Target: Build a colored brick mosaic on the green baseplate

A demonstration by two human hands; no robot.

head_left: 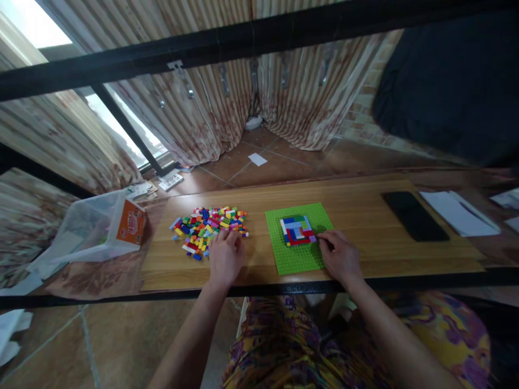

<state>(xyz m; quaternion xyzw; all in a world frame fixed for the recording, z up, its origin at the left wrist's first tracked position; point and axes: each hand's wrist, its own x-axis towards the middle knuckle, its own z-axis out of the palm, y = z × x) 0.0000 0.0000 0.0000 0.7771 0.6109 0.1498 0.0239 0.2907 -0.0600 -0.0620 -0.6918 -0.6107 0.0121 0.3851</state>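
Note:
My left hand point(226, 256) rests at the near right edge of a pile of loose toy building bricks point(206, 229) in many colours. Its fingers curl downward, and whatever they may hold is hidden. On a light green studded baseplate point(292, 263) sits a roughly square brick build point(297, 230) in blue, red, white, green and other colours. A purple brick point(312, 238) sticks out at its right side. My right hand point(339, 254) is over the baseplate's right edge, thumb and index finger close together just beside the purple brick. Anything between those fingertips is too small to make out.
A clear plastic bin point(97, 227) with an orange label stands left of the wooden board point(251, 265). To the right lie a black phone-like slab point(416, 216) and white paper point(446, 212) with a pen. A dark bar point(182, 47) crosses above the far side.

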